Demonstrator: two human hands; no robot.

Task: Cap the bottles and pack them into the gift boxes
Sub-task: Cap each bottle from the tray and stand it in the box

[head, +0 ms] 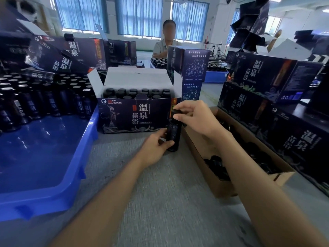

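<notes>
Grey table [160, 202], blue-curtained windows [138, 16] at back. Saw blue tray [44, 157] at far left, rows of dark bottles [26, 104] standing at its far end. Found open gift box [138, 114] at centre, capped bottles [133, 92] inside. Just by its front right corner, saw left hand [153, 148] curled round body of upright bottle [173, 134], right hand [197, 120] pinching black cap [174, 114] on its top. Noted cardboard box [213, 184] of loose caps [217, 164] at right, closed gift boxes [263, 77] stacked beyond.
</notes>
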